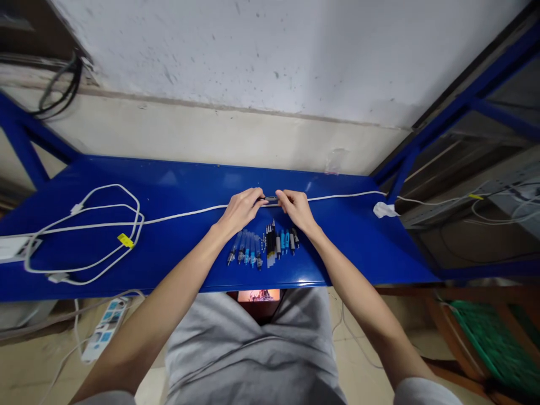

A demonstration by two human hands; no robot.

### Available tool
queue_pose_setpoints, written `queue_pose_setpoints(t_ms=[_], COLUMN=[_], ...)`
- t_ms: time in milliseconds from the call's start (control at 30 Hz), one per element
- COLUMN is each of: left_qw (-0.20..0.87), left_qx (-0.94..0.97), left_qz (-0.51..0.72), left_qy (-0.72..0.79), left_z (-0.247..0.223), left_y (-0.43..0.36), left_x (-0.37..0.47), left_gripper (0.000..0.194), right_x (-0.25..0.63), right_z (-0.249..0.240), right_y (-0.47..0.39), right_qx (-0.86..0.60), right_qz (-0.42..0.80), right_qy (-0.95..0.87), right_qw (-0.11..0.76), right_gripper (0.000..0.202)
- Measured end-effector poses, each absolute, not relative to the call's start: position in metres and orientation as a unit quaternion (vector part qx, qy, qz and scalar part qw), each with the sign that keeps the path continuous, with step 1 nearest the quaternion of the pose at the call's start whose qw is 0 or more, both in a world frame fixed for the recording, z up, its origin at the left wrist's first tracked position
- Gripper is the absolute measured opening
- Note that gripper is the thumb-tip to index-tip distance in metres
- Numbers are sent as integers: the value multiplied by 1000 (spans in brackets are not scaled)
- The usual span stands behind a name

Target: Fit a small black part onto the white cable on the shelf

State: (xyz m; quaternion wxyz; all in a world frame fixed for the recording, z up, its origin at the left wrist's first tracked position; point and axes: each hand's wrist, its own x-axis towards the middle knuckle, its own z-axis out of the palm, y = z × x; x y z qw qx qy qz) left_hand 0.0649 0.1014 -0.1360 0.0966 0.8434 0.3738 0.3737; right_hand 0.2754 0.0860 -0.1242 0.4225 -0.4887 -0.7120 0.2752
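Observation:
Between my two hands, just above the blue tabletop [350, 242], is a slim dark pen [271, 198]. My left hand [243, 209] pinches its left end, and the fingers of my right hand [296, 208] close round the right end. Fingers hide much of the pen. Below the hands lie clear pen barrels [245, 243] with dark or blue tips. Beside them, small springs [264, 242] and a row of dark ink refills [270, 239] are laid out. Grey, blue and black short pen parts [287, 242] lie nearest my right wrist.
A white cable [185, 215] crosses the table behind the hands; a looped cable [137, 208] with a yellow tag lies left. Crumpled white tissue [385, 210] sits at the right. Blue frame posts [405, 174] and a wall bound the table. A power strip [105, 329] is below left.

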Motion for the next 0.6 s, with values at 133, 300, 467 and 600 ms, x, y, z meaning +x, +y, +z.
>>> queue_pose_setpoints(t_ms=[133, 300, 467, 600], left_qw=[105, 115, 113, 120], left_qx=[822, 839, 832, 838], left_qz=[409, 412, 421, 422], left_qy=[382, 337, 344, 324], left_z=[-136, -132, -133, -135], left_y=[102, 100, 103, 105], left_x=[64, 65, 62, 62], left_gripper=[11, 14, 14, 16], right_x=[277, 277, 276, 275], right_z=[-125, -123, -119, -118], right_y=[88, 87, 87, 89], right_qx=[-433, -456, -443, -440], right_qz=[320, 345, 348, 335], right_qy=[-723, -707, -707, -709], right_qw=[433, 416, 428, 437], right_gripper=[47, 63, 48, 51])
